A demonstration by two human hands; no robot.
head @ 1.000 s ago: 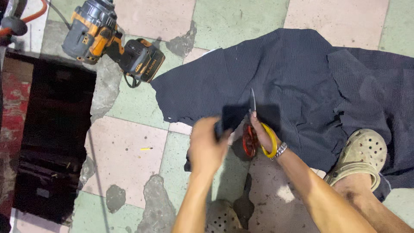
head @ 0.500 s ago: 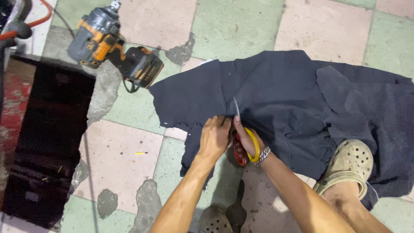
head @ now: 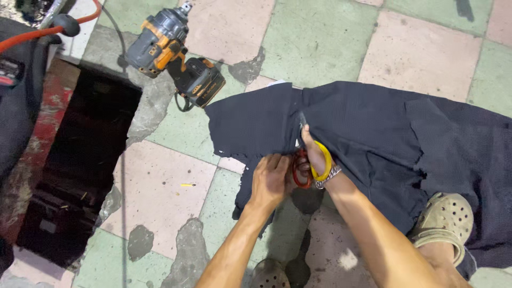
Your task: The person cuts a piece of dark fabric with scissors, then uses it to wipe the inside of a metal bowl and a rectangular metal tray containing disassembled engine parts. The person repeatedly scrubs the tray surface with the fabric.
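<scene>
Right hand [head: 316,154] fingers looped through yellow and red handles of scissors [head: 305,160], clenched on them; blades buried in dark fabric [head: 373,133], tip barely seen. Left hand [head: 269,181] fingers pinched on fabric edge just beside scissors, cloth held taut. Fabric spread flat on tiled floor [head: 320,42], near side pinned under beige clog [head: 445,218]. Orange-grey cordless drill [head: 173,50] laid on floor near fabric's far corner. Dark rectangular pit [head: 80,160] seen well off to left.

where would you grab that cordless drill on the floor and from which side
By the handle of the cordless drill, the narrow neck between motor body and battery block. It lies on its side, so come from above; the neck is slimmer than either bulky end. Both hands are at the scissors.
</scene>
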